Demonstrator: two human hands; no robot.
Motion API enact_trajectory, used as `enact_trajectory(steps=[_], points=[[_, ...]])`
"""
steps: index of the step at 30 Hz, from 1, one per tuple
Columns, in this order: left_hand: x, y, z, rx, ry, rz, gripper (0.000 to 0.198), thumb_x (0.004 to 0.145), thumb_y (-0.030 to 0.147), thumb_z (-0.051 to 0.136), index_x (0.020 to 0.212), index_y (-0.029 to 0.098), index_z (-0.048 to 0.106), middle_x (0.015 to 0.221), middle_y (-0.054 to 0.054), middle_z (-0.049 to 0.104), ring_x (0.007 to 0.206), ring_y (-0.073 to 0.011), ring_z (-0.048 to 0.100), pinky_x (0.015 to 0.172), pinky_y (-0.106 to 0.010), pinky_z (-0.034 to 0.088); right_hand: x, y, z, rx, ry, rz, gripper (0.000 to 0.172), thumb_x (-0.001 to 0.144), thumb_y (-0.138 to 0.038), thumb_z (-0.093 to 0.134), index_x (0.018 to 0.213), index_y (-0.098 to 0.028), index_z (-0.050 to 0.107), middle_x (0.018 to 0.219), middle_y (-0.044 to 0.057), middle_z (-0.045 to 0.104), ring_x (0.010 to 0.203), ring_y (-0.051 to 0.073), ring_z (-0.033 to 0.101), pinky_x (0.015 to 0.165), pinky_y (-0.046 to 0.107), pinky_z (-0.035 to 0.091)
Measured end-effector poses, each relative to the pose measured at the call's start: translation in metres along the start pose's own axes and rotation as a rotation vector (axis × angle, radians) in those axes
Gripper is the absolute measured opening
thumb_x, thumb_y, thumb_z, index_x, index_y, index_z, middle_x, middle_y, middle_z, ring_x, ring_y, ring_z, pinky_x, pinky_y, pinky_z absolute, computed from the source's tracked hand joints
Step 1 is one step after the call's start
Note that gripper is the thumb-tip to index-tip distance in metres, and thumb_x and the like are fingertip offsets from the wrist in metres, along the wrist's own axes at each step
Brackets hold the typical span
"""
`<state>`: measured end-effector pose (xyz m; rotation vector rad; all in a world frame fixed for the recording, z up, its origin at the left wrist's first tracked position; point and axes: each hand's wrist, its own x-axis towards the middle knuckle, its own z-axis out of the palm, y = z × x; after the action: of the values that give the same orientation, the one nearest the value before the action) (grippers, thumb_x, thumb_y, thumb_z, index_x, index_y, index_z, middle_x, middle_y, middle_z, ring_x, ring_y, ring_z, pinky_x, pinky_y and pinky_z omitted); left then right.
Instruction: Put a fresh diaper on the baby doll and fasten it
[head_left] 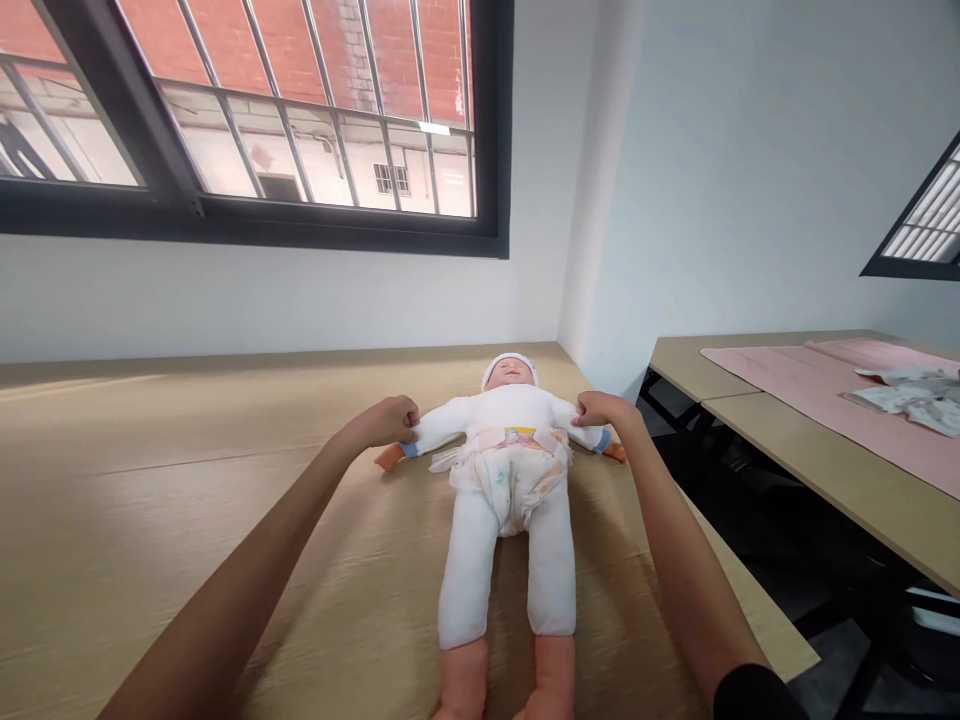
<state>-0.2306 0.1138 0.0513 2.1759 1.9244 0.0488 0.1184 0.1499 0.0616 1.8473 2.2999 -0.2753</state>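
Your left hand (393, 418) and right hand (601, 408) pinch the white arms (444, 422) of the doll (511, 406), likely soft and light, best held gently near the cuffs (409, 450).

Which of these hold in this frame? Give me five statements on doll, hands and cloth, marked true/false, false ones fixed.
1. The doll lies face up on a table. True.
2. The left hand grips the doll's foot. False: it holds the sleeve of an outstretched arm.
3. The right hand is at the doll's other arm. True.
4. The diaper lies on the pink cloth. False: it is on the doll's hips.
5. The pink cloth is on another table. True.
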Motion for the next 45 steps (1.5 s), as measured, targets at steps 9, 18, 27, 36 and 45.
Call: enact_trajectory(steps=[9,18,27,36,45], points=[[0.000,0.001,0.001,0.028,0.030,-0.075,0.036,0.055,0.037,0.067,0.079,0.019,0.048,0.092,-0.006,0.060,0.081,-0.0227,0.057,0.060,-0.026,0.037,0.003,0.022,0.002,0.082,-0.149,0.173,0.036,0.064,-0.022,0.080,0.096,-0.010,0.069,0.097,0.011,0.070,0.081,0.022,0.067,0.062,0.026,0.047],[0.001,0.002,0.000,-0.019,0.047,-0.058,0.020,0.057,0.030,0.064,0.066,0.019,0.050,0.080,-0.003,0.058,0.073,-0.0191,0.055,0.059,-0.026,0.035,0.001,0.020,0.000,0.032,-0.096,0.117,0.022,0.078,-0.018,0.067,0.099,-0.010,0.067,0.108,0.012,0.068,0.092,0.022,0.064,0.060,0.024,0.041],[-0.003,0.000,-0.003,-0.114,-0.018,0.074,0.019,0.056,0.031,0.056,0.059,0.020,0.041,0.064,0.002,0.044,0.060,-0.0135,0.042,0.055,-0.025,0.029,0.001,0.025,0.004,0.045,0.032,0.111,0.028,0.081,-0.013,0.058,0.109,-0.014,0.059,0.115,0.010,0.064,0.093,0.019,0.060,0.060,0.022,0.038],[-0.002,-0.007,-0.005,-0.237,-0.165,0.130,0.033,0.054,0.043,0.059,0.061,0.021,0.037,0.062,0.003,0.041,0.057,-0.0119,0.040,0.054,-0.025,0.031,0.009,0.030,0.010,0.121,0.027,0.112,0.021,0.083,-0.016,0.058,0.104,-0.014,0.061,0.109,0.009,0.066,0.090,0.018,0.061,0.062,0.022,0.039],[-0.011,-0.002,-0.014,-0.041,-0.120,-0.051,0.039,0.050,0.041,0.063,0.078,0.020,0.047,0.084,-0.004,0.058,0.074,-0.0187,0.053,0.060,-0.026,0.036,0.009,0.044,0.008,0.247,-0.118,0.122,0.032,0.064,-0.015,0.076,0.095,-0.014,0.069,0.097,0.005,0.070,0.086,0.018,0.064,0.065,0.021,0.044]])
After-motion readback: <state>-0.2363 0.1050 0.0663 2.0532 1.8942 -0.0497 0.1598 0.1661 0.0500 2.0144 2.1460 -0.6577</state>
